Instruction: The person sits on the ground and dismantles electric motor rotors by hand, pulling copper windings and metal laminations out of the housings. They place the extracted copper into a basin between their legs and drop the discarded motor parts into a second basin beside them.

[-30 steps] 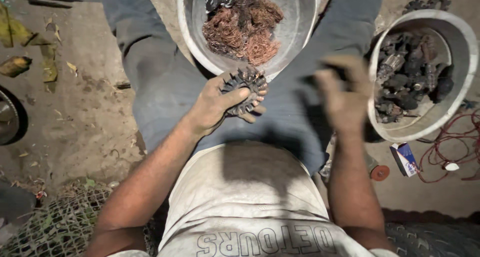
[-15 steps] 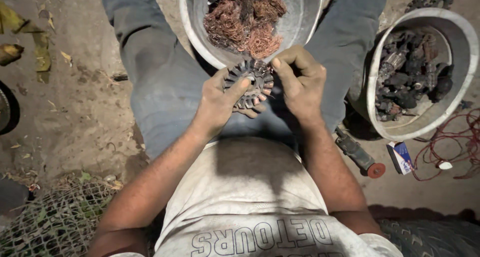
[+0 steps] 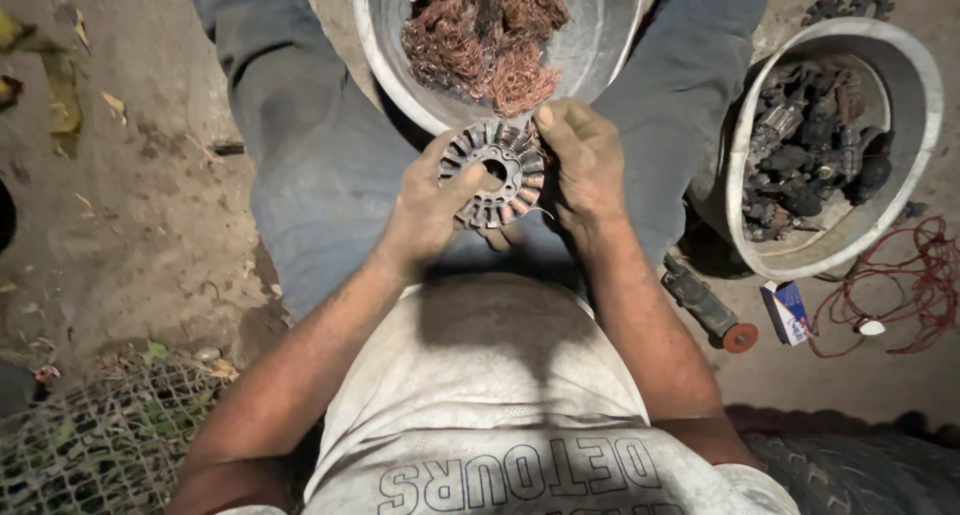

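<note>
One view only — a head camera looking steeply down, close over the person's lap, where both hands (image 3: 500, 190) fill the middle; dirt ground (image 3: 120, 215) runs along both sides.

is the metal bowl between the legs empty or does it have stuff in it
Not empty: the metal bowl holds a tangled heap of copper wire on its left side, while its right inner wall is bare.

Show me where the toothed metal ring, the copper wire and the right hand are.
toothed metal ring (image 3: 497, 175): head view, on its front face.
copper wire (image 3: 485, 35): head view, middle of the tangle.
right hand (image 3: 583, 160): head view, back of the hand.
</note>
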The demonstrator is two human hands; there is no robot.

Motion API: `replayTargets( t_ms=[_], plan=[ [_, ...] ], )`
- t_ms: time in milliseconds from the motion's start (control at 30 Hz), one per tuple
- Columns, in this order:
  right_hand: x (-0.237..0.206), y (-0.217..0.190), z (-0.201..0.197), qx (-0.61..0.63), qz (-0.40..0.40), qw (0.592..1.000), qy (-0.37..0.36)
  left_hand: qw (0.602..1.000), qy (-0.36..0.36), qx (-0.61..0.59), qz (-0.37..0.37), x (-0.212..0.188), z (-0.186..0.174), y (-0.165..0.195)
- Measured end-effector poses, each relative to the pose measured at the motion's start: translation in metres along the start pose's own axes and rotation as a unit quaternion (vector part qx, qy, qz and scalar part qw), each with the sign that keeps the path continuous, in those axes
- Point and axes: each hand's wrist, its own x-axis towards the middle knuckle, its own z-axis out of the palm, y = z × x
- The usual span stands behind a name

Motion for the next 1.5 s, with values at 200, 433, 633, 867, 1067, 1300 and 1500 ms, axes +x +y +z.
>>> replayTargets(
  t_ms=[200, 433, 633, 867, 1067, 1300, 1500],
  plan=[
    [0.001, 0.018, -0.008, 0.103, 0.108, 0.989, -0.010, 0.988, -0.058, 0.141, 0.030, -0.004, -0.013, -0.004],
    [0.005, 0.010, -0.013, -0.161, -0.018, 0.986, 0.047, 0.997, -0.001, 0.082, -0.016, 0.001, -0.005, 0.011],
    [-0.021, -0.054, -0.003, -0.428, -0.322, 0.840, -0.089, 0.982, -0.054, 0.163, 0.082, 0.009, -0.004, 0.030],
    [-0.022, -0.067, 0.022, -0.450, -0.362, 0.810, -0.096, 0.973, -0.064, 0.219, 0.046, 0.009, 0.001, 0.039],
    [-0.024, -0.060, 0.017, -0.479, -0.379, 0.784, -0.111, 0.942, -0.059, 0.310, 0.111, 0.008, 0.003, 0.041],
    [-0.004, -0.040, 0.003, -0.306, -0.091, 0.945, -0.076, 0.905, -0.060, 0.420, 0.044, 0.011, 0.008, 0.052],
    [-0.010, -0.025, 0.000, -0.376, -0.188, 0.903, -0.088, 0.896, -0.099, 0.433, -0.019, 0.012, 0.001, 0.060]
  ],
)
